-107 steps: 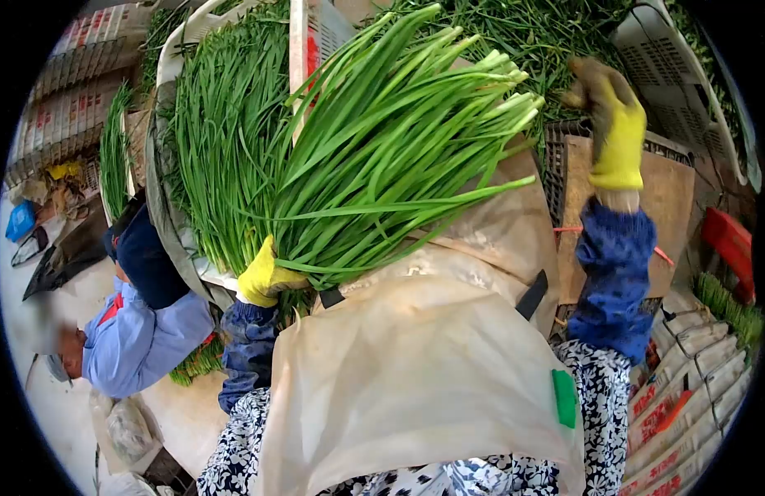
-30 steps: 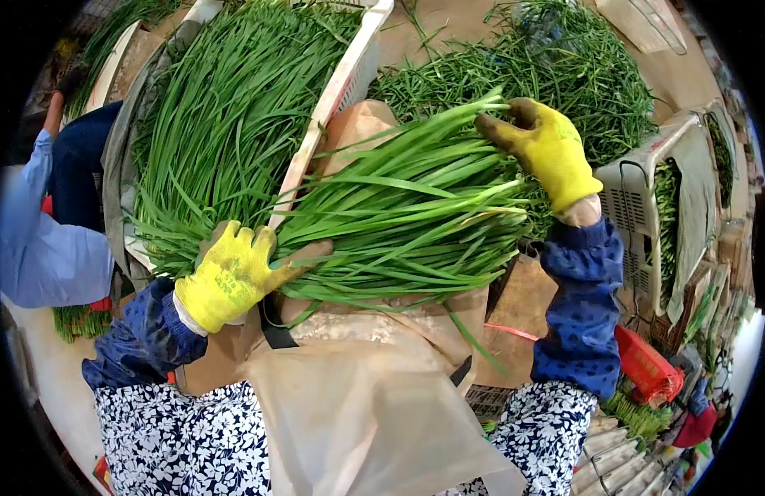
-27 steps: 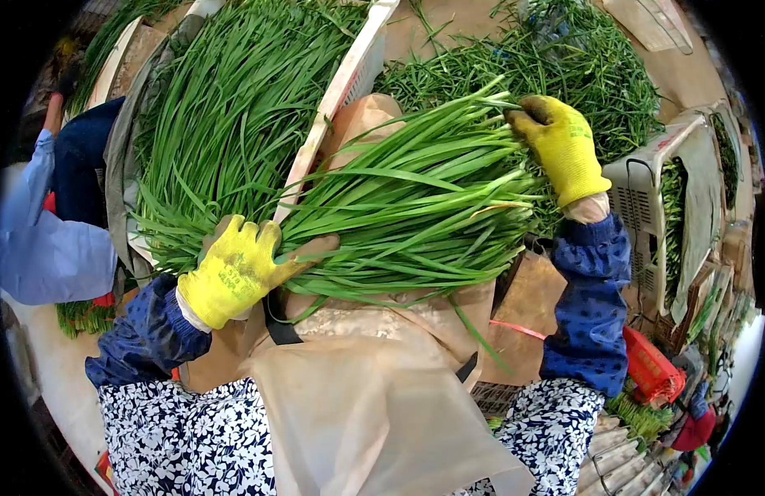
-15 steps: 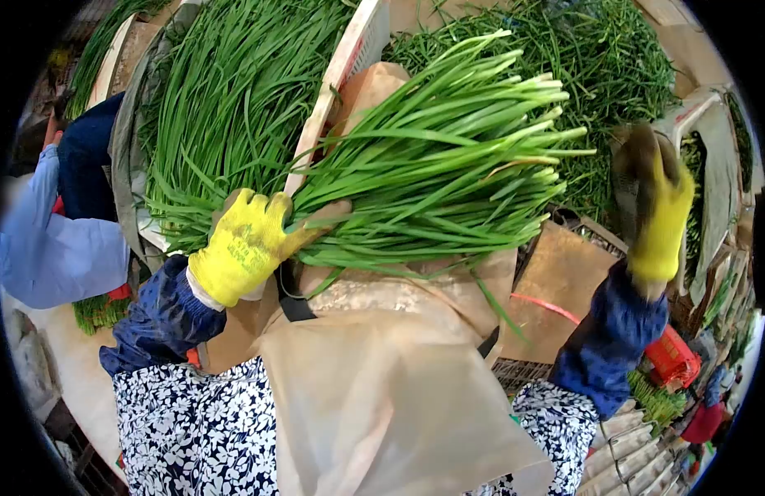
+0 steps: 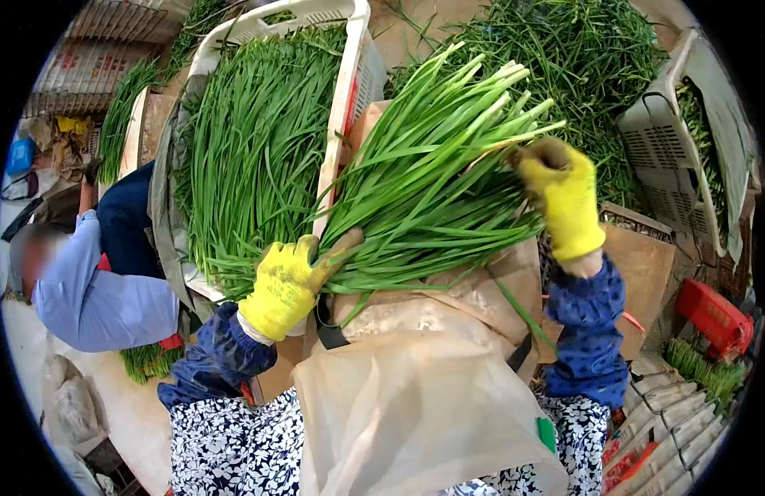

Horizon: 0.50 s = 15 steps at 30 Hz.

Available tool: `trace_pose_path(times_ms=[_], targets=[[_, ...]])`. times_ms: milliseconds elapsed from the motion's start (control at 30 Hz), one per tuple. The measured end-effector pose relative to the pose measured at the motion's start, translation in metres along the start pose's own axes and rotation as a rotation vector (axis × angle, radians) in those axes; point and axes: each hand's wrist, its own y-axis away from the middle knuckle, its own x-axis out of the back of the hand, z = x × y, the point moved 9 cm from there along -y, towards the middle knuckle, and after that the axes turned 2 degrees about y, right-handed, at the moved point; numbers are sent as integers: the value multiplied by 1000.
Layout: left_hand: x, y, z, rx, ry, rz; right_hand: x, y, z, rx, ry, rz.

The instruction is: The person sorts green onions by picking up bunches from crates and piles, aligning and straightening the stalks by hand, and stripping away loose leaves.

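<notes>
A loose bunch of garlic chives lies across my lap, pale stalk ends pointing up and right. My left hand, in a yellow glove with a dirty palm side, is closed on the leafy end of the bunch, thumb lying over the leaves. At the stalk ends, my right hand, gloved the same way, has its fingers curled in against the chives; its fingertips are partly hidden. Beneath the bunch is a beige apron.
A white crate full of chives stands to the left of the bunch. Loose greens are heaped beyond it, beside another crate. A person in a blue shirt is at left. A red basket lies at right.
My right hand has come in from the right, down to the stalk ends, and its fingers have curled. The left hand stays on the leaves. The whole view has shifted.
</notes>
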Motion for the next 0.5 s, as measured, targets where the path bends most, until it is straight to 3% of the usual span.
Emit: trace_pose_path(times_ms=[33, 100, 133, 200, 267, 333, 367, 500], targets=[[-4, 1, -2, 31, -10, -61, 24, -11, -6, 160, 201, 150], [-6, 0, 0, 52, -29, -110, 88, -31, -1, 196, 426, 469], [-8, 0, -1, 63, -25, -111, 106, -28, -24, 389, 600, 612], [-8, 0, -1, 47, -29, -85, 99, -11, -8, 8, -15, 435], [-2, -3, 1, 29, -4, -53, 41, 30, -54, 347, -35, 242], [-7, -3, 2, 6, -5, -61, -2, 55, -106, 821, 673, 140], [-9, -2, 2, 3, 1, -68, -16, 53, -109, 834, 865, 124], [-13, 2, -5, 16, 23, -89, -43, 33, -95, 1050, 851, 82]])
